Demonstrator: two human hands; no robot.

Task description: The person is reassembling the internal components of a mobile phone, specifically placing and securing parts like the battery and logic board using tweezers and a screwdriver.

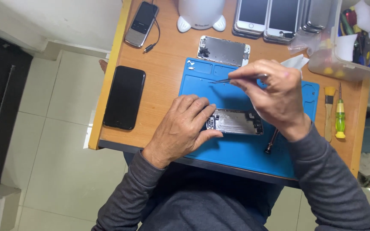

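Two hands work over the blue mat (236,156) near the desk's front edge. The left hand (180,128) is clamped on the left end of the opened phone (236,122), fingers curled over its top edge. The phone's long axis runs left to right, parallel to the front edge. The right hand (275,96) pinches tweezers (230,79); their tips point left, above the mat's far-left corner and behind the phone. The right hand hovers directly over the phone's right end. A screwdriver (272,141) lies just right of the phone.
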